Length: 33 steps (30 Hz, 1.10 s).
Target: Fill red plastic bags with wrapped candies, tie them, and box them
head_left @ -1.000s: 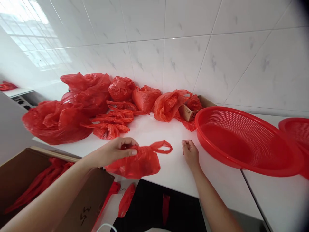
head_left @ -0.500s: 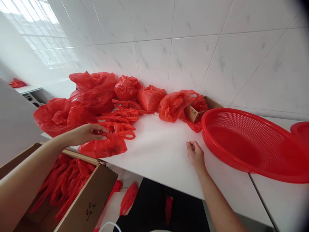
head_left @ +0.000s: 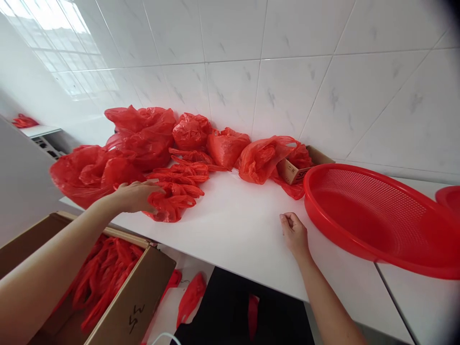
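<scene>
My left hand (head_left: 138, 195) rests against the nearest red plastic bag (head_left: 170, 210) of a row on the white table (head_left: 237, 220). Its fingers are spread over the bag's left side, and the fingertips are partly hidden in the crumpled plastic. Behind that bag, several flattened red bags (head_left: 187, 172) overlap in a row running toward the wall. My right hand (head_left: 294, 231) lies on the table to the right, its fingers curled in and nothing visible in them. It is left of a large red plastic basket (head_left: 359, 215) and apart from it.
Full, puffed red bags (head_left: 140, 134) stand along the tiled wall (head_left: 230, 91). A small cardboard box (head_left: 290, 171) holds red plastic beside the basket. Below the table's left edge, a large open carton (head_left: 131, 297) contains tangled red bags (head_left: 108, 270).
My left hand has pushed the nearest bag away from the table's front edge, against the row, and its fingers have spread. The bag is more bunched up. My right hand stays put.
</scene>
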Available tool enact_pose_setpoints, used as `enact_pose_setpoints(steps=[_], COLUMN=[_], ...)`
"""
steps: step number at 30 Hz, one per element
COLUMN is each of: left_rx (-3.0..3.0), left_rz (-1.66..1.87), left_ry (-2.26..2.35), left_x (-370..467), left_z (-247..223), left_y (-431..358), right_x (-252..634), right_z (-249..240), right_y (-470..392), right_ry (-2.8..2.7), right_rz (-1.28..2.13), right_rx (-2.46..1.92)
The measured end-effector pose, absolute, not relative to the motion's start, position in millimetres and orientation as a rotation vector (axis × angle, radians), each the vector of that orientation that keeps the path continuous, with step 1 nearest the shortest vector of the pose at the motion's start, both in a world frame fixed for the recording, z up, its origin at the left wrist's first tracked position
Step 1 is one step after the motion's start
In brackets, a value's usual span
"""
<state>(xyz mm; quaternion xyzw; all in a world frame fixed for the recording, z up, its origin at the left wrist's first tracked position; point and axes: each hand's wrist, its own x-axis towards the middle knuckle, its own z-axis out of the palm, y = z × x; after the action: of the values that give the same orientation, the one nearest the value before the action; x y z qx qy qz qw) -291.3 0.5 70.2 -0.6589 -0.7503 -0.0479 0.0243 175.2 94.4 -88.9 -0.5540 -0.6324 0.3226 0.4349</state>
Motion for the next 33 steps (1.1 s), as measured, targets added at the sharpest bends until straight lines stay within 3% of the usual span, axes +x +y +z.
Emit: enact_pose_setpoints(steps=[14, 23, 33], left_rx=[-2.229, -2.235, -2.176], left_rz=[0.375, 0.498, 0.371], left_ry=[-1.922, -1.955, -1.952], left_x=[-293.3, -301.7, -307.3], left_z=[47.2, 35.4, 75.1], left_y=[51.5, 47.6, 43.6], right_x=[176.3, 175.5, 175.7], right_z=[-93.8, -90.8, -92.6], right_y=[97.3, 96.9, 97.6], right_ry=[-1.603, -1.622, -1.649], right_rz=[0.789, 0.811, 0.821], right_rx=[-1.377, -1.373, -1.367])
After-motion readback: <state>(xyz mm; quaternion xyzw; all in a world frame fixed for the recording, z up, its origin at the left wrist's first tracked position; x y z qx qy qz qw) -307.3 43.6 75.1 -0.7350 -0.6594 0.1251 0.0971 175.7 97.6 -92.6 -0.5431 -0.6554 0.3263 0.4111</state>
